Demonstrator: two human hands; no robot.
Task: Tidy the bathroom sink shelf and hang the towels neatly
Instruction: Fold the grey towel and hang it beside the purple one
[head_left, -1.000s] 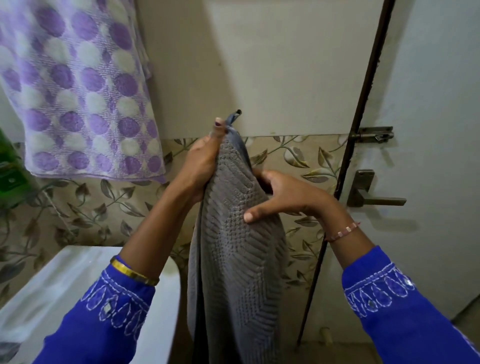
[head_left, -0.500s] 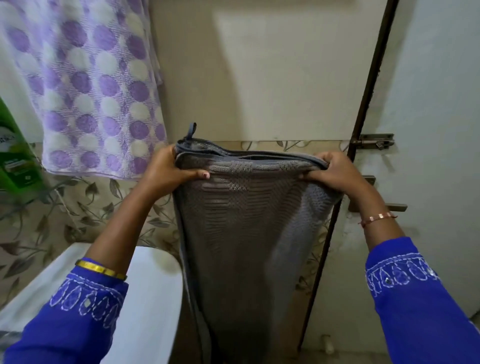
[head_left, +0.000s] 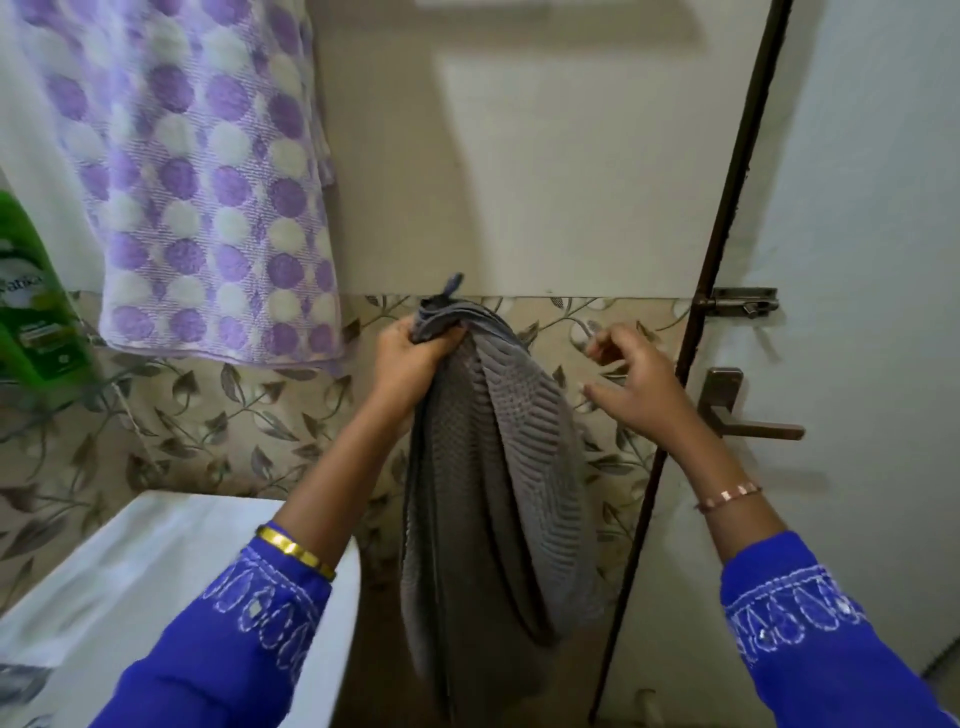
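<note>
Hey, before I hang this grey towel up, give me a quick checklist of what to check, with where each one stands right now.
1. Left hand grips the grey towel at its bunched top: ok.
2. Right hand on the towel: not ok, open and off it.
3. Towel spread flat for hanging: not ok, gathered.
4. Hanging loop reachable: ok, sticks up above the grip.
5. Hook or rail for it: cannot tell.

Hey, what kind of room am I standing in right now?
Most likely a home bathroom. A purple polka-dot towel hangs on the wall, a white sink sits at lower left, leaf-patterned wall tiles run behind it, and a green bottle stands on a shelf.
</note>
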